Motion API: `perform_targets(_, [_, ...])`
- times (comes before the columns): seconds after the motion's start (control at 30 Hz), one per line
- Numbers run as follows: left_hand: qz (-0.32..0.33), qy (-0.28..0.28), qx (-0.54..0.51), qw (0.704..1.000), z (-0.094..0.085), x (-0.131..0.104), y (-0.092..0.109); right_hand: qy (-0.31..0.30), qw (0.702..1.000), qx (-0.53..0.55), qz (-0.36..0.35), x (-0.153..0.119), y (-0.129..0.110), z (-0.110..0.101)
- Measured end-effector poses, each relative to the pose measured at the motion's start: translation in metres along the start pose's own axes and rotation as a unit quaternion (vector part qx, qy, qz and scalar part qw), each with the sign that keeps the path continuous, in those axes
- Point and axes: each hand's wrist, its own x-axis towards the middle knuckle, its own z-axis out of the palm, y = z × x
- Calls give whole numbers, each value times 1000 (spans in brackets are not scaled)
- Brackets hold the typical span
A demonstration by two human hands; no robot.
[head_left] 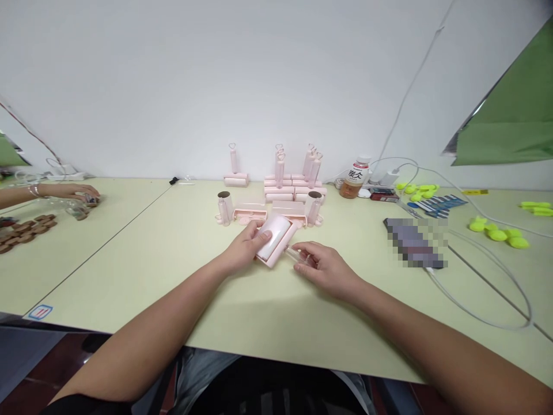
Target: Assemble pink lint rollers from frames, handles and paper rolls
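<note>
My left hand point(245, 245) is closed around a pale pink lint roller point(275, 236) in its case, tilted above the table with the thumb on top. My right hand point(326, 268) pinches the roller's clear handle point(299, 255) at the lower right end of the case. Just beyond my hands lie open pink cases point(249, 216). An upright paper roll point(224, 208) stands left of them, and another roll point(314, 208) stands to their right, each with a handle leaning beside it.
Pink lint rollers point(279, 192) with upright, heart-topped handles are grouped by the wall, one more point(235, 180) to their left. A drink bottle point(355, 178), phone point(412, 242), cables and yellow-green pieces point(496, 233) lie right. Another person's hand point(78, 191) works far left near brown discs point(28, 230).
</note>
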Motion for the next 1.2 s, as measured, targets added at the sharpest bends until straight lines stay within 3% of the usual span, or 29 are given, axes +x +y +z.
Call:
perform_targets(0.2, [51,-50,106,992,-2,-7,5,0,1000,-15,-4,-1,0,2])
perform_targets(0.33, [65,-72,110,989,-4,-6,7,2,1000,-7,6,-1,1,3])
perform_targets(0.6, [17,-78,14,997,1,-5,4,11,997,-58,-51,-3,-2,1])
perform_targets(0.67, [20,-70,27,997,2,-4,3,10,999,-32,-33,-3,-1,2])
perform_targets(0.73, [52,-25,88,994,2,-5,4,10,1000,23,1,-3,0,3])
perform_targets(0.8, [139,60,188,970,4,-10,10,16,995,89,37,-2,1,5])
perform_targets(0.87, [257,134,292,911,9,-19,19,30,985,155,67,-1,-1,7])
perform_targets(0.9, [311,145,337,877,13,-24,24,36,978,192,78,-1,-3,7])
perform_targets(1.0, [390,87,445,801,31,-35,33,54,939,326,98,0,-13,8])
perform_targets(1.1, [411,22,504,760,46,-32,30,57,891,435,119,-1,-23,4])
perform_targets(1.2, [439,17,523,730,47,-19,26,55,862,487,131,-5,-29,-1])
